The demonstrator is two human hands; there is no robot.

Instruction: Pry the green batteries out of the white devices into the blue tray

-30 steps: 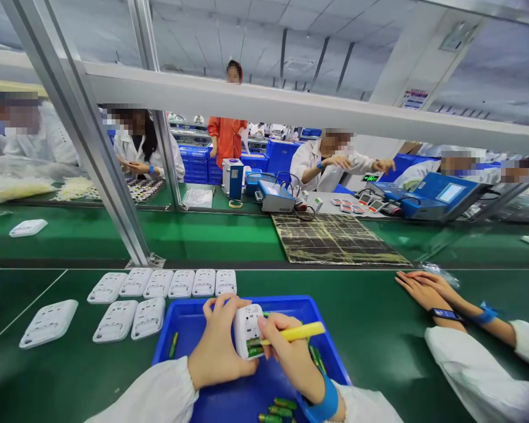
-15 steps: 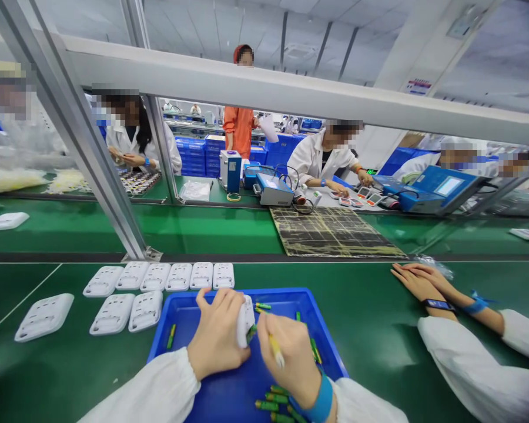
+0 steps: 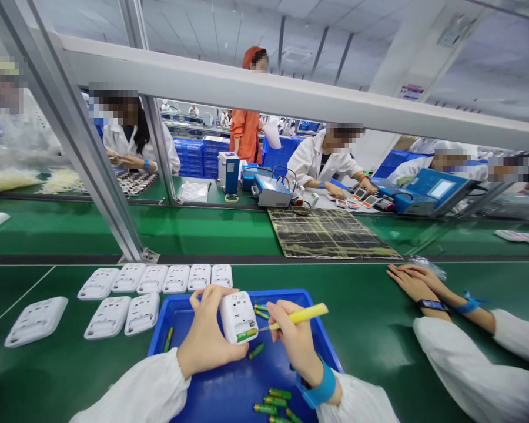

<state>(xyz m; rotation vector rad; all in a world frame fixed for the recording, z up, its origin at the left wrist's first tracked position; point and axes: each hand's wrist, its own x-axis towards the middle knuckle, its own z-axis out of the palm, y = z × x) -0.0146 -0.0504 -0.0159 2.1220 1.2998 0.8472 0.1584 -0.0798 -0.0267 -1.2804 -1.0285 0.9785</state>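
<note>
My left hand (image 3: 214, 332) grips a white plastic device (image 3: 238, 314) by its side, its back turned toward me above the blue tray (image 3: 306, 294). A green battery (image 3: 247, 335) lies in the slot along the device's lower edge. Between the fingers of my right hand (image 3: 293, 338) is a yellow-handled tool (image 3: 306, 314) with a thin metal shaft; its tip is at the right end of that battery. Just below the device, another green battery (image 3: 256, 351) shows over the tray, whether resting or falling I cannot tell. Several loose batteries (image 3: 277, 402) lie in the tray.
Several similar white devices (image 3: 108, 317) lie to the left and behind the tray. A co-worker's hands (image 3: 417, 288) rest on the green bench at right. Beyond the dark ledge lies a gridded mat (image 3: 330, 232). A metal post (image 3: 114, 188) stands at left.
The white device has turned so its back faces me. The yellow handle has swung to point right, its tip now at the slot. A battery now shows below the device.
</note>
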